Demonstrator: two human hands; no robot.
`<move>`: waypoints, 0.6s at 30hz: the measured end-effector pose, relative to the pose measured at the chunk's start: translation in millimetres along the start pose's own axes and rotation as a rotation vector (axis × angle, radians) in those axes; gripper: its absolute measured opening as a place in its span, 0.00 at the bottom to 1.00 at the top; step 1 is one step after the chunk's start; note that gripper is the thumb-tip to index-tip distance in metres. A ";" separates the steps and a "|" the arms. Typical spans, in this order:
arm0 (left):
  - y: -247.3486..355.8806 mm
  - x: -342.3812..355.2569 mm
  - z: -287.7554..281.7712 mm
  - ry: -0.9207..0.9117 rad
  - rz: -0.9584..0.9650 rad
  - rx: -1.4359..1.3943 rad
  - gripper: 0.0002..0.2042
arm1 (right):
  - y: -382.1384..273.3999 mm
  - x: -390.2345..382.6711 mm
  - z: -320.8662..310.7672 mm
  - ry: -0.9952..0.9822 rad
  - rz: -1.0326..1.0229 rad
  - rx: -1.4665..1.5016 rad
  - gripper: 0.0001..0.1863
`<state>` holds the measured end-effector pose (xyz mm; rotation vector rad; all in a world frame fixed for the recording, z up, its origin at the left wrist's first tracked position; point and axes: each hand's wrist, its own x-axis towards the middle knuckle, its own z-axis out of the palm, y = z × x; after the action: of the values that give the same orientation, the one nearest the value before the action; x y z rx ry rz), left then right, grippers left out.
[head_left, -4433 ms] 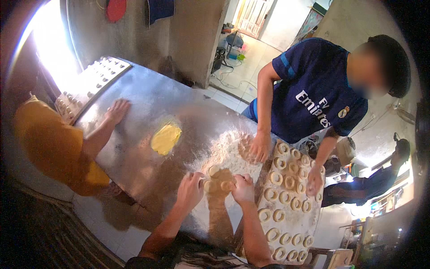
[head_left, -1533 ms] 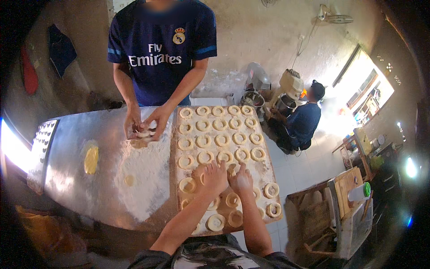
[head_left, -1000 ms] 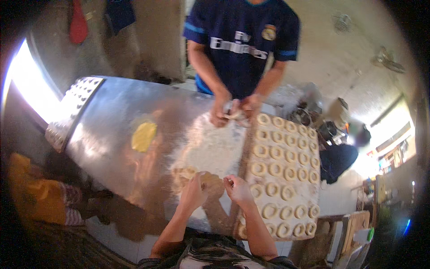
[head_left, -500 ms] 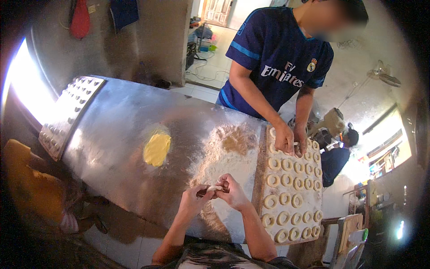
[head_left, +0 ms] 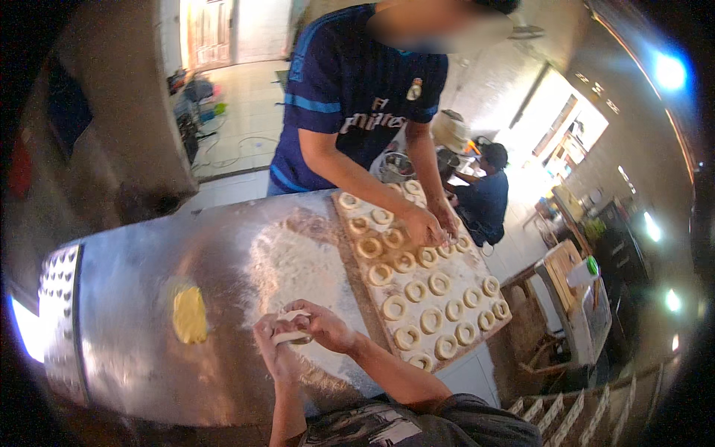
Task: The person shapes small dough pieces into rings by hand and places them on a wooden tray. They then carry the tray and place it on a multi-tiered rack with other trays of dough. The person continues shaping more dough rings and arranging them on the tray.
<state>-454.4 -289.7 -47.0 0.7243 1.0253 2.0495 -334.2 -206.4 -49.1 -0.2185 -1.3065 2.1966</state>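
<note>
Over the floury part of the metal table, my left hand (head_left: 277, 356) and my right hand (head_left: 328, 328) meet around a pale dough ring (head_left: 289, 337). Fingers of both hands are curled on it, and they hide part of its shape. Behind them lies a patch of white flour (head_left: 294, 264) spread on the tabletop. On the right, a floured board (head_left: 465, 296) carries many raw dough rings, such as this one (head_left: 394, 308). A co-worker's hands (head_left: 436, 227) are at the far part of that board, working among the rings.
A yellow lump of fat or dough (head_left: 190, 315) sits on the metal table (head_left: 126, 313). A tray with rows of cups (head_left: 61, 290) stands at its left end. Across the table is a co-worker in a blue shirt (head_left: 357, 89). A wooden stand (head_left: 570, 279) is at the right.
My view has swung to the right, so the table appears further left. My hands have turned the dough, which now shows as a ring. The co-worker's hands remain over the board.
</note>
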 end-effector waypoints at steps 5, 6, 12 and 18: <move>0.1 -3.8 10.3 -0.136 0.092 -0.093 0.21 | -14.5 -5.8 14.1 0.315 0.146 -0.418 0.28; -1.8 -2.9 14.6 -0.058 0.038 0.169 0.17 | -18.3 -5.2 16.8 0.247 0.071 -0.515 0.30; -31.2 -17.7 49.1 -0.021 0.182 0.596 0.14 | -48.8 -23.9 2.7 0.146 -0.051 -0.952 0.39; -64.7 -31.3 101.5 0.160 -0.248 -0.359 0.08 | -76.1 -64.0 -32.6 0.311 0.017 -0.543 0.26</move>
<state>-339.0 -243.6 -52.8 0.2386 0.7576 2.0191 -238.6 -189.2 -10.4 -0.7463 -1.6843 1.6869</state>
